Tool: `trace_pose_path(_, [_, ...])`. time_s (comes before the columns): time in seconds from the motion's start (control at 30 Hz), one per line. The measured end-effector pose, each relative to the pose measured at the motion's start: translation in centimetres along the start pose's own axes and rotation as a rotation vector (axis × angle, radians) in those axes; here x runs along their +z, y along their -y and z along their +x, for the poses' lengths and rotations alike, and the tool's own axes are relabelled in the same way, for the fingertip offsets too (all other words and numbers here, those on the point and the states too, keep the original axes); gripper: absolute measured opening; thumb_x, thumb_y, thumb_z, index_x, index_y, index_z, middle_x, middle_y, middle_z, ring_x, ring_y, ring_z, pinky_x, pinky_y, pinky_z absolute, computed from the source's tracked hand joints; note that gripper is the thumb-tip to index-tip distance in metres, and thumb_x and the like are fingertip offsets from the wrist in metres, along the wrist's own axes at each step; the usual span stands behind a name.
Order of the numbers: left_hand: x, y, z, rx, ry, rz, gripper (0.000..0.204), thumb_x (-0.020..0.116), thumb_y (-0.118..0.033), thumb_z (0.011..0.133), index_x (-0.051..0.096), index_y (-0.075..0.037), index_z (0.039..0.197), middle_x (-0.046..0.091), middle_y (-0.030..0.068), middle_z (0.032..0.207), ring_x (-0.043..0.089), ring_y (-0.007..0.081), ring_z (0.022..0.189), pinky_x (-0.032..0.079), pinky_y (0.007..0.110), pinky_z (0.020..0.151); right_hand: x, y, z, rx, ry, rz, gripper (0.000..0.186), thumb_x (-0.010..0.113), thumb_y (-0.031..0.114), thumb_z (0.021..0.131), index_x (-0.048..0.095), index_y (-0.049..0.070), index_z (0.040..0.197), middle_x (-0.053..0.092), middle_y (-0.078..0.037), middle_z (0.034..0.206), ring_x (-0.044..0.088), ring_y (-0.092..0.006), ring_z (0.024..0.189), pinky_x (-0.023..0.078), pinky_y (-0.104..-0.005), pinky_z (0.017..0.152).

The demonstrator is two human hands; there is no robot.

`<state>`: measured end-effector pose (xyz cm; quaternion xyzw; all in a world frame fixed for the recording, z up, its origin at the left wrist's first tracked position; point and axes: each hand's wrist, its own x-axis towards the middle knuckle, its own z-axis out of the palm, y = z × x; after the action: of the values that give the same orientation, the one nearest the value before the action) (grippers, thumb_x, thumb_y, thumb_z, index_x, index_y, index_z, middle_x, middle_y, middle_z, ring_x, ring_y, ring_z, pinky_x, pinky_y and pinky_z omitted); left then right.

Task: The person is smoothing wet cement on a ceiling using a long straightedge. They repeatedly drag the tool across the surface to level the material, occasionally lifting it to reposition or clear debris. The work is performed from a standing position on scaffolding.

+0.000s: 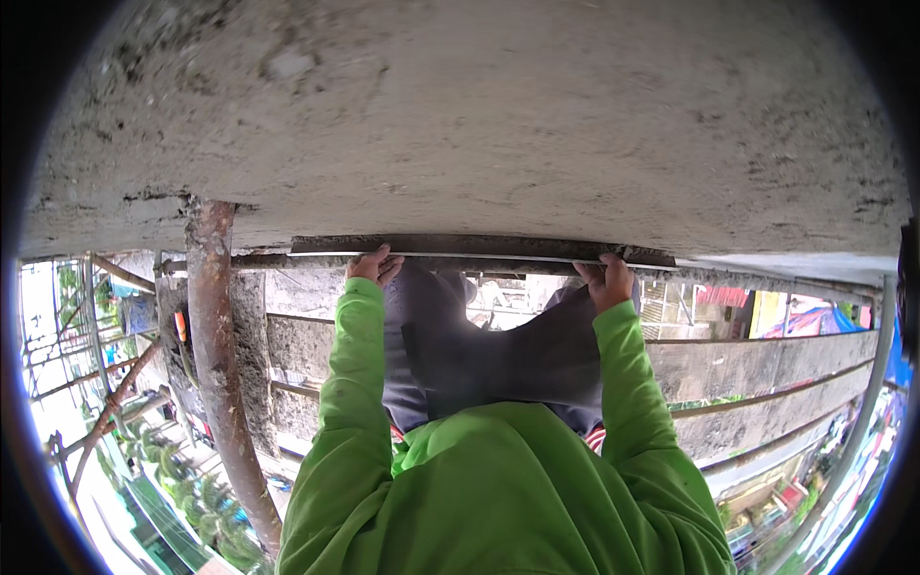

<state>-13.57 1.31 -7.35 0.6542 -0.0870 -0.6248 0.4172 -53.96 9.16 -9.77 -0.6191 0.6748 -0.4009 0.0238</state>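
Observation:
A long, dark, narrow straightedge (484, 244) with a pale lower edge lies along the near edge of a grey plastered concrete surface (498, 125). My left hand (374, 267) holds it toward its left part, fingers bent at the strip. My right hand (605, 278) grips it toward the right, with fingertips on its lower edge. Both my forearms are in green sleeves. My legs in dark trousers show between them.
A rough, rusty-brown pole (216, 355) rises on the left beside thinner scaffold poles (115, 393). Weathered planks (757, 369) run at the right, along with a grey pipe (867, 364). Beyond gaps far below are trees, roofs and blue sheeting.

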Motion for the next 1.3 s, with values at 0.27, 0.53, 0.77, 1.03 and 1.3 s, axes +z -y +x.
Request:
trace_pose_path(0.27, [5.0, 8.4, 2.8, -0.086, -0.034, -0.243, 0.035, 0.052, -0.001, 0.074, 0.037, 0.010, 0.104, 0.047, 0.0220, 0.097, 0.057, 0.0323, 0.079, 0.052, 0.038, 0.068, -4.0, -6.5, -0.7, -0.084, -0.016, -0.078, 0.043, 0.077, 0.023, 0.054, 0.051, 0.002, 0.082, 0.055, -0.012, 0.064, 0.054, -0.0274, 0.057, 0.044, -0.0351, 0.053])
trace_pose_path(0.53, [16.2, 18.8, 4.2, -0.280, 0.073, -0.224, 0.034, 0.040, 0.004, 0.074, 0.033, -0.002, 0.106, 0.046, 0.0206, 0.099, 0.055, 0.0343, 0.080, 0.053, 0.042, 0.060, -11.8, -18.0, 0.0, 0.185, 0.253, 0.107, 0.041, 0.070, 0.004, 0.064, 0.043, -0.003, 0.094, 0.053, -0.014, 0.087, 0.056, -0.0194, 0.078, 0.049, -0.0299, 0.066])
trace_pose_path(0.77, [16.2, 16.8, 2.0, -0.272, -0.030, -0.180, 0.030, 0.048, -0.002, 0.073, 0.035, 0.007, 0.099, 0.046, 0.0207, 0.095, 0.056, 0.0328, 0.074, 0.055, 0.038, 0.055, -11.6, -18.4, 0.1, 0.023, 0.216, -0.019, 0.040, 0.070, 0.003, 0.064, 0.043, -0.002, 0.093, 0.052, -0.011, 0.082, 0.056, -0.0171, 0.075, 0.049, -0.0274, 0.064])
trace_pose_path(1.03, [11.4, 18.4, 7.2, -0.063, -0.054, -0.131, 0.035, 0.050, 0.001, 0.069, 0.033, 0.005, 0.100, 0.043, 0.0178, 0.094, 0.053, 0.0317, 0.079, 0.054, 0.044, 0.054, -8.3, -13.6, 0.9, -0.123, 0.182, -0.166, 0.036, 0.073, 0.023, 0.059, 0.054, 0.001, 0.079, 0.057, -0.016, 0.068, 0.056, -0.0313, 0.061, 0.045, -0.0368, 0.054])
trace_pose_path(1.3, [6.1, 9.2, 4.8, -0.080, -0.112, -0.109, 0.025, 0.049, 0.002, 0.072, 0.035, 0.008, 0.093, 0.042, 0.0173, 0.090, 0.052, 0.0302, 0.076, 0.053, 0.048, 0.057, -4.1, -9.7, -0.4, 0.058, 0.212, -0.192, 0.034, 0.070, 0.028, 0.063, 0.058, -0.001, 0.074, 0.059, -0.017, 0.071, 0.058, -0.0306, 0.063, 0.046, -0.0364, 0.056])
